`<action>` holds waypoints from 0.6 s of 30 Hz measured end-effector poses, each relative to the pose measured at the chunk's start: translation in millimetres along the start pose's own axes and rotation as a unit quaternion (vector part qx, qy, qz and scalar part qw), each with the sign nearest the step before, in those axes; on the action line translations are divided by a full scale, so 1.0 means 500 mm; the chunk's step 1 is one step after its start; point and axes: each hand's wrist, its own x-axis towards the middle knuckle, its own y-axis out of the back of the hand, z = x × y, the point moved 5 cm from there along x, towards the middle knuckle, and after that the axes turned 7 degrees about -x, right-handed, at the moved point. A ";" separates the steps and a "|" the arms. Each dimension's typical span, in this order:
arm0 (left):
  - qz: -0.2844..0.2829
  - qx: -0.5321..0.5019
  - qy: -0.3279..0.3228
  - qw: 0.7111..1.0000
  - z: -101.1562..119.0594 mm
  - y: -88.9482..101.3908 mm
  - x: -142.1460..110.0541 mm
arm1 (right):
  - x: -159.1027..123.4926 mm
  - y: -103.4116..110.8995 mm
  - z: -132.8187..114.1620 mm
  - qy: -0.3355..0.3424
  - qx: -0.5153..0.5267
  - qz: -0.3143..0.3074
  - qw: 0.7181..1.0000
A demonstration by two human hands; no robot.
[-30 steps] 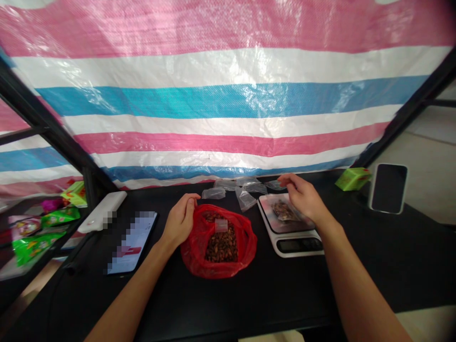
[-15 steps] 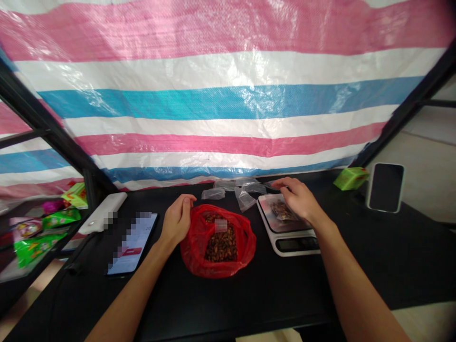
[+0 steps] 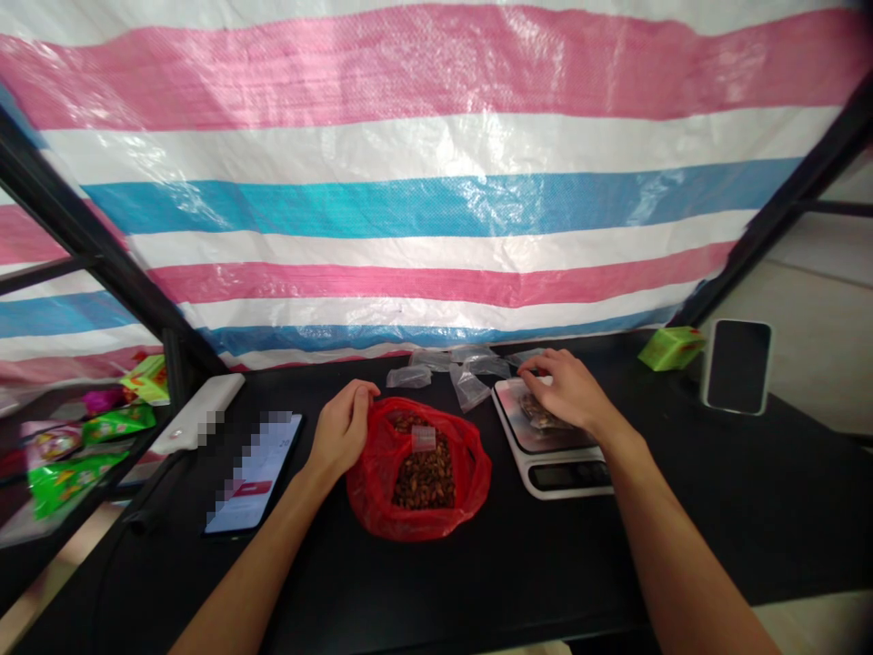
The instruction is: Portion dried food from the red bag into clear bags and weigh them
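A red plastic bag (image 3: pixel 372 509) stands with its mouth open on the black table, full of brown seed-like pieces (image 3: pixel 426 478). A small clear scoop-like piece (image 3: pixel 424 438) rests on them. My left hand (image 3: pixel 342 428) is at the bag's left rim, thumb and fingers closed on its edge. To the right, a white kitchen scale (image 3: pixel 538 484) carries a small clear bag (image 3: pixel 542 417) of similar brown pieces. My right hand (image 3: pixel 569 391) hovers over that bag and partly covers it, thumb and forefinger apart. Contact with it cannot be made out.
Several clear plastic bags (image 3: pixel 470 387) lie behind the red bag. On the left are a lit phone (image 3: pixel 255 482) and a white power strip (image 3: pixel 205 409) with a cable. A green box (image 3: pixel 672 348) and an upright phone-like device (image 3: pixel 737 367) stand at the right. Striped sheeting (image 3: pixel 436 209) closes off the back.
My right hand has lowered slightly and now covers more of the clear bag on the scale. My left hand stays at the red bag's rim. The view has tilted up slightly.
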 end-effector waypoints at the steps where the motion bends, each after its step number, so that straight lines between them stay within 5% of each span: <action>1: 0.000 0.000 -0.001 1.000 0.001 0.000 0.000 | 0.000 -0.003 0.002 0.002 -0.002 -0.001 1.000; 6: -0.001 -0.010 -0.003 1.000 0.003 0.001 0.000 | -0.002 -0.013 0.011 0.007 0.014 0.000 1.000; 10: 0.004 -0.023 -0.011 1.000 0.014 0.001 -0.001 | -0.002 0.028 -0.016 0.032 0.142 0.089 0.985; 14: -0.006 -0.058 -0.051 0.997 0.047 -0.005 -0.007 | -0.005 0.072 -0.089 0.066 0.302 0.144 0.940; 18: -0.045 -0.074 -0.101 0.991 0.093 -0.025 -0.025 | -0.019 0.072 -0.183 0.078 0.383 0.170 0.905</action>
